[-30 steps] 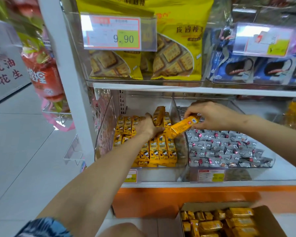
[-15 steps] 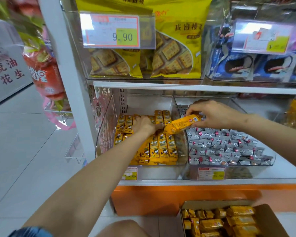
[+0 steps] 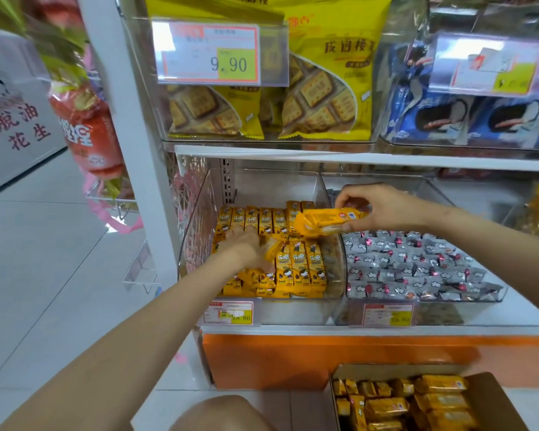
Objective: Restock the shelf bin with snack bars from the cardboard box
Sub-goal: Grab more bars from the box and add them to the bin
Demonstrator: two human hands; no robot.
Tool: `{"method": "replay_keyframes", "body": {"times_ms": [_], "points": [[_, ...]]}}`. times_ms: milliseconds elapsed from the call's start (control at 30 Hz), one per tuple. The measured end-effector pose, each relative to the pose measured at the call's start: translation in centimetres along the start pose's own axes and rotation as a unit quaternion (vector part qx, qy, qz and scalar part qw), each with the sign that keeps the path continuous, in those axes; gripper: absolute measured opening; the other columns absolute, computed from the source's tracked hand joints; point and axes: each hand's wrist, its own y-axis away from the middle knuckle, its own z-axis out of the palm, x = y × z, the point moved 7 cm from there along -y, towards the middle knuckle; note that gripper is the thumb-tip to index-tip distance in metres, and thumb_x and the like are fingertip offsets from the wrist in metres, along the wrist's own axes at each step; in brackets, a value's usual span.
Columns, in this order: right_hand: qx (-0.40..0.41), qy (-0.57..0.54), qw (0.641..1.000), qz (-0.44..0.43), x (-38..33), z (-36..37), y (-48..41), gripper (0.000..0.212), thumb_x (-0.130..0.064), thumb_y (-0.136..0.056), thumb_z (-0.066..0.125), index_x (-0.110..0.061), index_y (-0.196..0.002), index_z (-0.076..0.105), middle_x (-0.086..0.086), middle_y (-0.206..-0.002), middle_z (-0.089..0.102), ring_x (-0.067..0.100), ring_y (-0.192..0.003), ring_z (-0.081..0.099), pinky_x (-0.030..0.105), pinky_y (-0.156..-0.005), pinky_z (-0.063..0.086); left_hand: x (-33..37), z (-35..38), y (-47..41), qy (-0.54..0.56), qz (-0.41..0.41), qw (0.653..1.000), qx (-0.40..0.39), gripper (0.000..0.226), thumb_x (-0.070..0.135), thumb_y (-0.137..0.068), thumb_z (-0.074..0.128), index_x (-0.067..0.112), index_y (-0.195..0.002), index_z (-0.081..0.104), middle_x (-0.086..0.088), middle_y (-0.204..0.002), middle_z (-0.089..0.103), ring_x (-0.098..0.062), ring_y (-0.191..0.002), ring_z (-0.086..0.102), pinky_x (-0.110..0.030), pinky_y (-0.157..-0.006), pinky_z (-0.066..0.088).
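White metal shelving (image 3: 355, 157) on an orange base (image 3: 324, 359) fills most of the view, standing on a pale tiled floor (image 3: 44, 275). On its upper level sit big yellow cracker bags (image 3: 330, 88), with blue biscuit packs (image 3: 448, 116) to their right.

On the lower level is the clear shelf bin (image 3: 196, 231), packed with rows of yellow snack bars (image 3: 299, 269) standing on edge. Just beside it on the right, a second clear bin holds silver-wrapped sweets (image 3: 417, 265).

On the floor at the lower right stands the open cardboard box (image 3: 492, 396), with more yellow bars (image 3: 402, 405) lying loose inside.

The left grip (image 3: 243, 244) is down inside the shelf bin, lying on the bars, its fingers against a tilted, blurred bar (image 3: 273, 248); I cannot tell whether they close round it. The right grip (image 3: 383, 206) pinches one yellow bar (image 3: 321, 222) by its right end between thumb and fingers, holding it roughly level above the bin's back right corner, over the wall shared with the sweets.

A price tag reading 9.90 (image 3: 210, 54) hangs in front of the cracker bags, and a smaller tag (image 3: 231, 312) is fixed to the shelf bin's front.
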Motion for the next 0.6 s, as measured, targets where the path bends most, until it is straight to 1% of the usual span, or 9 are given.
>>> {"method": "replay_keyframes", "body": {"times_ms": [33,100,167,233,300,367,467,533,600], "points": [[-0.001,-0.043,0.999,0.009,0.0,0.2,-0.2,0.025,-0.023,-0.075,0.077,-0.027,-0.093,0.060,-0.013,-0.083,0.062,0.007,-0.074,0.056,0.022,-0.069,0.044,-0.5,0.0,0.4,0.009,-0.002,1.000,0.002,0.081,0.043,-0.076,0.073,0.005,-0.136,0.036,-0.015,-0.142,0.038,-0.029,-0.131,0.037,-0.039,-0.103,0.037],[0.003,-0.113,0.993,0.016,-0.3,0.4,-0.6,0.023,-0.020,-0.075,0.077,-0.026,-0.092,0.062,-0.010,-0.079,0.061,0.007,-0.072,0.053,0.025,-0.069,0.040,-1.0,-0.4,1.1,0.054,0.010,0.998,0.010,0.052,0.037,-0.078,0.072,0.006,-0.115,0.055,-0.011,-0.114,0.059,-0.025,-0.103,0.055,-0.034,-0.082,0.045],[0.011,-0.145,0.989,0.028,-0.3,0.4,-1.0,0.023,-0.019,-0.076,0.076,-0.023,-0.095,0.064,-0.001,-0.087,0.064,0.010,-0.077,0.054,0.027,-0.072,0.040,-1.5,-1.2,1.8,0.125,0.015,0.991,0.035,0.033,0.032,-0.079,0.073,0.009,-0.101,0.061,-0.007,-0.098,0.060,-0.020,-0.083,0.055,-0.030,-0.068,0.043],[0.021,-0.140,0.989,0.037,-0.4,0.4,-1.5,0.023,-0.021,-0.078,0.075,-0.024,-0.098,0.064,0.007,-0.095,0.066,0.015,-0.079,0.055,0.029,-0.072,0.041,-2.5,-1.7,2.0,0.255,-0.001,0.965,0.053,0.029,0.026,-0.080,0.073,0.012,-0.101,0.058,-0.008,-0.100,0.061,-0.019,-0.075,0.057,-0.029,-0.061,0.046],[0.033,-0.125,0.991,0.035,-0.7,0.5,-2.1,0.027,-0.022,-0.077,0.075,-0.023,-0.100,0.062,0.012,-0.097,0.066,0.020,-0.079,0.057,0.032,-0.073,0.044,-3.4,-1.4,2.3,0.411,-0.024,0.910,0.052,0.038,0.021,-0.080,0.073,0.010,-0.110,0.051,-0.014,-0.110,0.062,-0.025,-0.079,0.062,-0.031,-0.060,0.049],[0.041,-0.114,0.992,0.035,-1.2,0.7,-2.5,0.032,-0.022,-0.077,0.076,-0.021,-0.104,0.058,0.007,-0.098,0.065,0.022,-0.083,0.058,0.031,-0.078,0.047,-3.6,-1.1,2.8,0.488,-0.027,0.871,0.044,0.038,0.019,-0.082,0.071,0.009,-0.110,0.048,-0.016,-0.115,0.058,-0.028,-0.091,0.063,-0.032,-0.062,0.050],[0.054,-0.106,0.992,0.037,-2.1,0.8,-2.8,0.034,-0.022,-0.077,0.076,-0.024,-0.105,0.057,0.007,-0.100,0.065,0.019,-0.080,0.059,0.030,-0.079,0.050,-3.1,-0.4,3.7,0.586,-0.026,0.810,0.009,0.029,0.014,-0.088,0.063,0.010,-0.109,0.043,-0.013,-0.106,0.056,-0.016,-0.076,0.059,-0.028,-0.060,0.053],[0.054,-0.115,0.991,0.031,-2.7,0.9,-3.0,0.031,-0.020,-0.078,0.075,-0.025,-0.104,0.058,0.005,-0.088,0.064,0.010,-0.068,0.058,0.023,-0.069,0.050,-2.7,0.2,3.9,0.625,-0.031,0.780,-0.023,0.031,0.014,-0.091,0.058,0.012,-0.118,0.042,-0.010,-0.102,0.056,-0.015,-0.076,0.056,-0.027,-0.056,0.056],[0.053,-0.096,0.994,0.032,-3.2,1.1,-3.2,0.028,-0.024,-0.079,0.074,-0.025,-0.103,0.060,-0.002,-0.074,0.058,0.008,-0.060,0.054,0.014,-0.055,0.043,-2.2,0.8,4.0,0.654,-0.037,0.753,-0.060,0.031,0.013,-0.093,0.055,0.015,-0.121,0.042,-0.008,-0.102,0.056,-0.019,-0.083,0.057,-0.032,-0.056,0.057]]}}
